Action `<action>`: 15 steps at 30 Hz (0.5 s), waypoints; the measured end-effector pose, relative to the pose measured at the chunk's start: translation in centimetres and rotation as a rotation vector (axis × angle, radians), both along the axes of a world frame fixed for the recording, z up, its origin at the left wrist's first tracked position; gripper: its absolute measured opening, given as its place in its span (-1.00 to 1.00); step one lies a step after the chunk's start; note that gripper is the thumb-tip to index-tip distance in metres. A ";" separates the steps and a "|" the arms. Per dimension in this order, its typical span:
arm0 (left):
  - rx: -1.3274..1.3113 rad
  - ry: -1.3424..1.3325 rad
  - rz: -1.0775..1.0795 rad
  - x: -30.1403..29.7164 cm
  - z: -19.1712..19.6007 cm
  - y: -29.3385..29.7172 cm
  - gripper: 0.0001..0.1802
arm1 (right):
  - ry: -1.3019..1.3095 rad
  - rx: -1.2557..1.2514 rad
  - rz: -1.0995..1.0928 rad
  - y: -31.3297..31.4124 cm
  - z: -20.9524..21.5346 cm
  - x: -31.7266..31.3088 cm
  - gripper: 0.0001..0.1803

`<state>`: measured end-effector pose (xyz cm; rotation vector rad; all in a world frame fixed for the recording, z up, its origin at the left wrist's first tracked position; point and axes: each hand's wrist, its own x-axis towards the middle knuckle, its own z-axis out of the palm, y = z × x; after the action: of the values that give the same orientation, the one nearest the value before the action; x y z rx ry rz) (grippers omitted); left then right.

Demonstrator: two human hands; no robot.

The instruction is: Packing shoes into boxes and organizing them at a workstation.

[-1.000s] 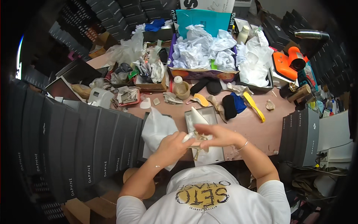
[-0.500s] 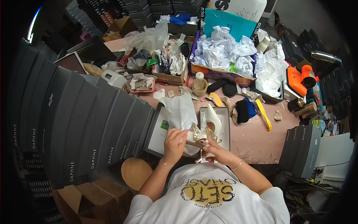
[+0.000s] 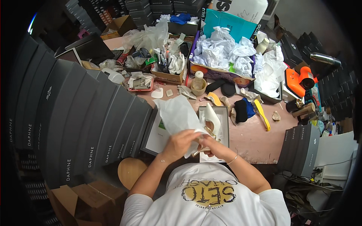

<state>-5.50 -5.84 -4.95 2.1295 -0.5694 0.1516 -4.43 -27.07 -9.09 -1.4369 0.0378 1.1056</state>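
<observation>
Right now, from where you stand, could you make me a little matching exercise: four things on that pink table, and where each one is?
Things:
1. Yellow tool
2. Thin white sheet
3. Teal panel
4. Pointed white shoe

Places:
A. behind heaped crumpled paper
B. inside the open grey box
C. right of the blue cloth
D. in the left hand

Pairs: 1-C, 2-D, 3-A, 4-B

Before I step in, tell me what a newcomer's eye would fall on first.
Probably the heap of crumpled white paper in the purple box at the back of the pinkish table. The bright orange device on the right likely competes with it. Then perhaps comes the white pointed-toe shoe in the open grey shoebox at the table's front edge.
</observation>
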 end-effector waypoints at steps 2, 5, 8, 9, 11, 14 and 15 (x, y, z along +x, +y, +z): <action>0.074 0.035 0.076 0.6 -0.4 2.1 -0.60 | 0.300 0.281 -0.240 -1.1 -1.5 -0.2 -0.52; 0.089 0.047 0.044 0.5 -0.9 2.2 -0.65 | 0.569 0.565 -0.352 -2.4 -1.8 -0.2 -0.50; 0.042 0.072 0.071 0.7 0.2 0.7 -0.67 | 0.726 0.735 -0.362 -2.6 -1.2 -0.8 -0.45; 0.028 0.076 0.067 0.6 0.1 0.5 -0.66 | 0.734 0.743 -0.366 -2.6 -1.1 -1.0 -0.45; 0.006 0.081 0.053 0.8 -0.1 0.3 -0.66 | 0.747 0.766 -0.375 -2.4 -0.8 -1.2 -0.43; -0.016 0.099 0.018 0.0 1.1 -0.7 -0.63 | 0.742 0.893 -0.326 -2.4 -0.3 -1.2 -0.50; 0.000 0.011 -0.032 -0.6 2.2 -1.3 -0.58 | 0.721 0.797 -0.482 -1.5 0.4 -1.3 -0.54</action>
<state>-6.07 -7.10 -2.76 2.1186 -0.5973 0.1220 -5.71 -28.61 -8.73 -0.2529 0.3889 1.0052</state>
